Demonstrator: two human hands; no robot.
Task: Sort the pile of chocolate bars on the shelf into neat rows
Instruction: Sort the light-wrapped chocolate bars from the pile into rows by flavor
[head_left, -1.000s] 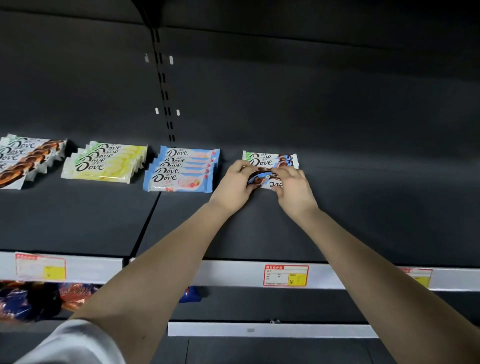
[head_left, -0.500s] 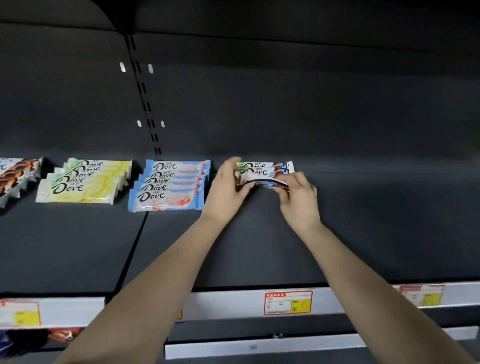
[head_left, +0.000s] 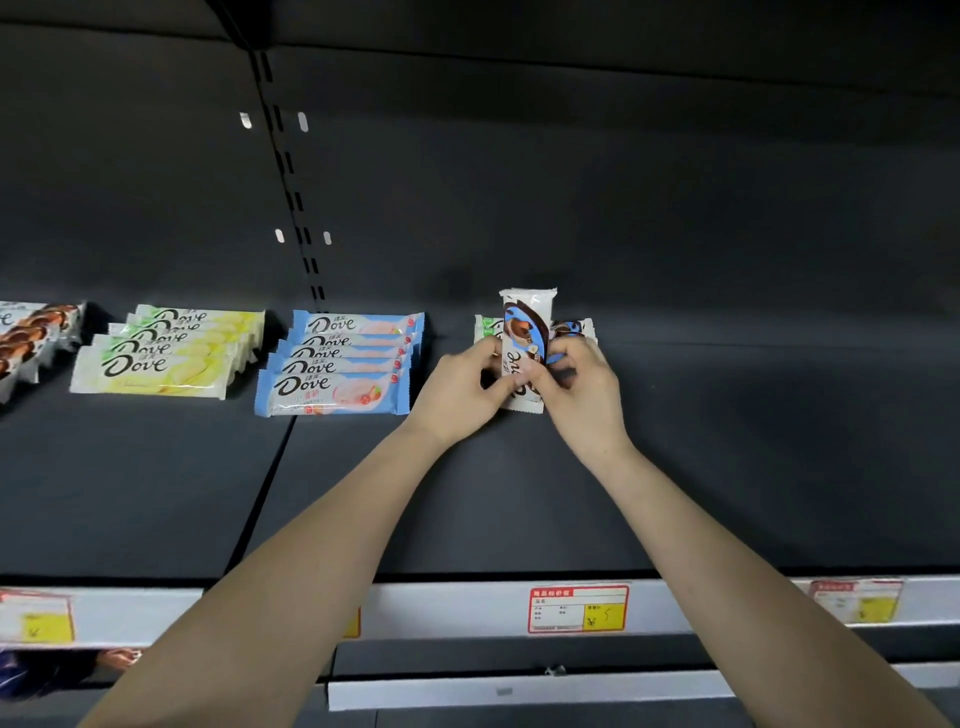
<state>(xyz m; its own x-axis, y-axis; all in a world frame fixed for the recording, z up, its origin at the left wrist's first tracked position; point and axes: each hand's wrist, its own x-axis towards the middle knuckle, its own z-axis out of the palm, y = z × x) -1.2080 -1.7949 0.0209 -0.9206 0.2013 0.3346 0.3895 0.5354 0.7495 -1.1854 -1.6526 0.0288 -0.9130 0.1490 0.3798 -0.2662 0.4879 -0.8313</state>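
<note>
A white and blue Dove chocolate bar (head_left: 525, 332) stands turned lengthwise, away from me, over the dark shelf (head_left: 519, 499). My left hand (head_left: 457, 387) and my right hand (head_left: 582, 389) both pinch its near half. Behind it a small row of the same bars (head_left: 571, 328) lies crosswise, mostly hidden by the held bar and my fingers. To the left lies a neat stack of light blue Dove bars (head_left: 337, 364), then a stack of yellow Dove bars (head_left: 166, 353), then brown and white bars (head_left: 31, 343) at the left edge.
A slotted upright (head_left: 291, 182) divides the back wall. White price rails with red and yellow labels (head_left: 577, 609) run along the shelf's front edge. A lower shelf holds dark packets (head_left: 62, 670) at the bottom left. Bare shelf stretches to the right.
The bar in both hands has been turned from lying crosswise to pointing away from me. The view has tilted down slightly.
</note>
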